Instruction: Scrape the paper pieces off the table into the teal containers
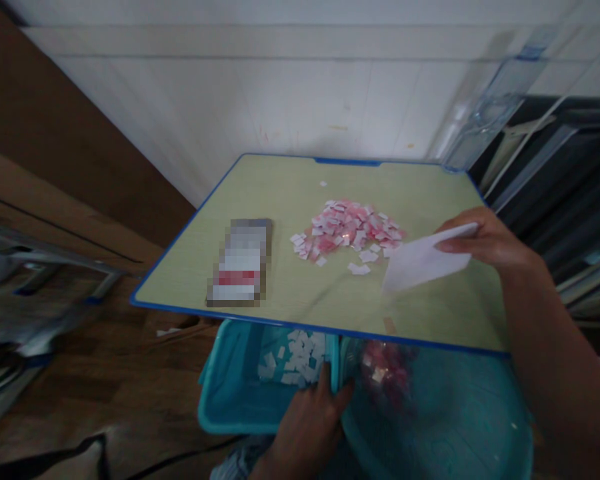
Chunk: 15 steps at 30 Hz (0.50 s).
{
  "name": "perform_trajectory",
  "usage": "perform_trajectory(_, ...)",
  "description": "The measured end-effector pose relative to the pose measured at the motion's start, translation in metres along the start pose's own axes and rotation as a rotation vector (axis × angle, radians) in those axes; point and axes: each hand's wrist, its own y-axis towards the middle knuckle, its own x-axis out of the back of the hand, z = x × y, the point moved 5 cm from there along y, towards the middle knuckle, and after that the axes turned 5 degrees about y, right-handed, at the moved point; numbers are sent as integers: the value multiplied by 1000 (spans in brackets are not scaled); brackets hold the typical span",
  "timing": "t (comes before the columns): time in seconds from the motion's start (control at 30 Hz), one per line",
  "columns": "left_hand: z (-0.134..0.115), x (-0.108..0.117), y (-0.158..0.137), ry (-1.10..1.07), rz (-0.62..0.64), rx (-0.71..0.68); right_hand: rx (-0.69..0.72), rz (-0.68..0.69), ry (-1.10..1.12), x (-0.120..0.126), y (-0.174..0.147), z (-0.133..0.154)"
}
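Observation:
My right hand is closed on a white sheet of paper or thin card, held tilted over the right part of the table. The sheet's lower edge is blurred. Just left of it lies a pile of small pink and white pieces, some looking like clear packets; a few lie loose around it. Below the table's near edge, my left hand grips where the rims of a rectangular teal tub and a round teal basin meet. Small white paper pieces lie inside the tub.
A phone, its screen blurred out, lies on the table's left side. A clear bag of pink pieces sits in the round basin. A clear plastic bottle stands at the back right corner, near dark stacked panels. A white wall bounds the back.

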Motion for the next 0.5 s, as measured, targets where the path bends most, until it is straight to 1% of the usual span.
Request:
perform_trajectory(0.1, -1, 1, 0, 4, -1, 12, 24, 157, -29, -5, -2, 1)
perform_trajectory(0.17, -1, 2, 0, 8, 6, 21, 29, 231, -60, -10, -1, 2)
perform_trajectory(0.23, -1, 2, 0, 1, 18, 26, 40, 250, -65, -14, 1, 4)
perform_trajectory(0.33, -1, 3, 0, -15, 27, 34, 52, 217, -50, -17, 3, 5)
perform_trajectory(0.4, -1, 2, 0, -17, 36, 35, 39, 210, -51, -19, 4, 3)
perform_trajectory(0.5, 0, 1, 0, -20, 38, 21, 14, 240, -70, -20, 5, -1)
